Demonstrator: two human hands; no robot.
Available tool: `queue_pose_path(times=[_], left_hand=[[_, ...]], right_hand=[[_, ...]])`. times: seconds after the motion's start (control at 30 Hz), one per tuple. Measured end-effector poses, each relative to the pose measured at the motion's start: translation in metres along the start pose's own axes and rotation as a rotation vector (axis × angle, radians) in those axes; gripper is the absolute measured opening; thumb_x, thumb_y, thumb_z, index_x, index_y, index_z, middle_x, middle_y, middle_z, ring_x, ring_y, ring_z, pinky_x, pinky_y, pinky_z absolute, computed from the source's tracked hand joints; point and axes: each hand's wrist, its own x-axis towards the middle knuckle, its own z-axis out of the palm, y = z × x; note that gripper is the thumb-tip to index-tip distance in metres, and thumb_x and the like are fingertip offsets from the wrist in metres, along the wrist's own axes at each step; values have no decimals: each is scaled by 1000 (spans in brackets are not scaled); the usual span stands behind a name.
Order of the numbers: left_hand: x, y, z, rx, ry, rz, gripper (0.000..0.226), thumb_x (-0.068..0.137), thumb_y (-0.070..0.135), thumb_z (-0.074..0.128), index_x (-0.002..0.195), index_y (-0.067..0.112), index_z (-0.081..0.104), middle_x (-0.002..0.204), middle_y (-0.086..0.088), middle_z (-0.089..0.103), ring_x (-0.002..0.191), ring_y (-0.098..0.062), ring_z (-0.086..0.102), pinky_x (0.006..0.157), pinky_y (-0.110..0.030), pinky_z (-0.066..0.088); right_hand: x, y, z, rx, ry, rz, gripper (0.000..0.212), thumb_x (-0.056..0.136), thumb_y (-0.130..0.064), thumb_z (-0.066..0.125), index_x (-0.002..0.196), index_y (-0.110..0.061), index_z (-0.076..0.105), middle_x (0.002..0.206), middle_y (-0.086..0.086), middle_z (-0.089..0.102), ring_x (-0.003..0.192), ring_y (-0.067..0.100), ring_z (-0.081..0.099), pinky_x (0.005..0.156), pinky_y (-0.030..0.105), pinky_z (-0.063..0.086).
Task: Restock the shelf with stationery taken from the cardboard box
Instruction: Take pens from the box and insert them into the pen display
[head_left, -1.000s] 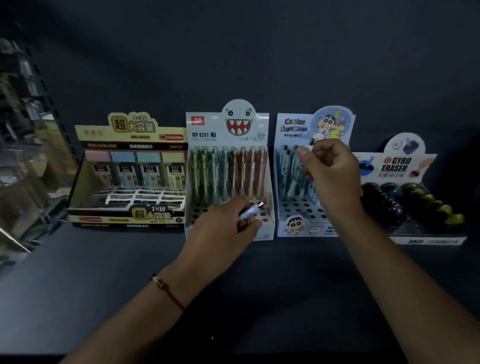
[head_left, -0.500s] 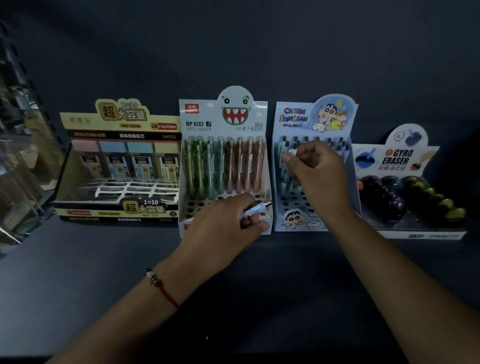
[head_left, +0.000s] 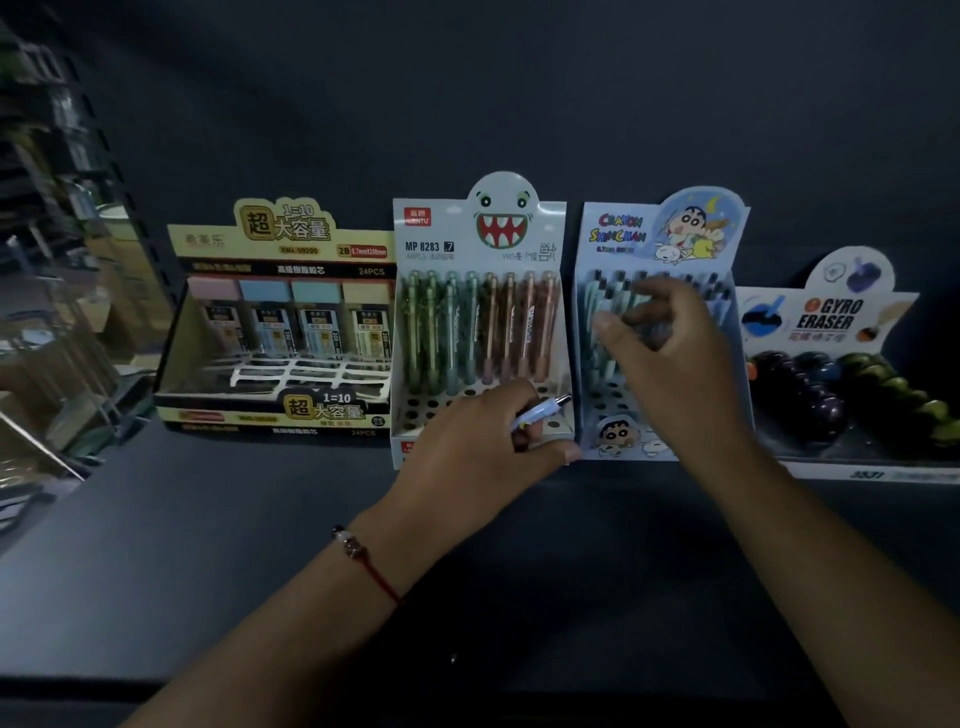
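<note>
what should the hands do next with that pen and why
Probably pass the pen from the left hand to the right hand, then slot it into the blue cartoon box. The right hand hovers over that box with loose fingers, seemingly holding nothing, and empty holes show in front.

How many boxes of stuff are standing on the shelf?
4, in a row: yellow lead box at the left, monster pencil box next, cartoon pencil box behind the right hand, eraser box at the right. More could be out of view.
</note>
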Motion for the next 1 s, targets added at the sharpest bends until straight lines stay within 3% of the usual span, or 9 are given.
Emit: queue_pose_path(times=[0.1,0.17,0.23,0.33,0.43,0.53,0.7,0.8,1.0], left_hand=[[1,1,2,-9,-1,11,23,84,53,67,88,36,51,79,12,59,70,-1,54,60,-17,41],[1,2,3,-31,-4,12,27,85,50,66,106,39,54,97,16,65,84,2,59,71,-23,50],[-1,2,4,-44,-13,25,29,85,45,67,109,37,54,97,15,65,85,1,60,72,-30,53],[-4,4,5,-70,-56,41,34,81,54,65,108,35,55,95,14,65,83,-2,62,73,-41,54],[-6,6,6,-68,-47,66,31,81,60,63,98,36,53,84,10,62,74,-6,60,67,-42,52],[-7,7,5,-48,-25,112,27,85,60,58,100,37,54,82,12,59,75,-3,58,64,-30,48],[-9,8,4,-54,-22,152,29,90,54,56,116,40,58,106,22,60,100,5,54,81,-19,47],[-9,9,4,-18,-26,185,37,92,53,54,125,37,57,117,24,58,110,9,48,87,-6,37],[-11,8,6,118,-52,259,41,96,49,51,136,38,51,135,23,49,124,9,37,98,2,15]], right_hand=[[-28,-25,-11,52,-226,-57,23,88,-48,61,109,-39,61,96,-17,63,85,-6,60,73,24,49],[-47,-30,-12,77,-395,-33,16,86,-46,65,102,-41,66,96,-19,66,88,-5,62,74,26,53],[-60,-26,-10,104,-429,-14,12,87,-36,69,98,-38,69,91,-17,68,85,0,65,72,24,55],[-62,-20,-12,224,-403,72,10,88,-21,71,94,-29,72,82,-10,71,74,7,69,64,21,55],[-58,-14,-18,284,-366,115,10,86,-20,72,90,-29,74,80,-6,72,79,10,70,71,27,55],[-54,-8,-28,313,-310,155,11,85,-22,72,93,-29,74,79,-8,70,81,9,69,75,28,54],[-41,-2,-58,356,-153,205,11,88,-17,68,93,-25,74,81,-4,71,79,8,68,65,20,53],[-25,-6,-76,383,-68,211,11,90,-17,66,94,-23,74,83,-2,72,77,8,65,62,19,52],[6,-15,-89,203,77,58,11,92,-23,66,102,-23,72,92,-2,73,80,7,66,66,20,55]])
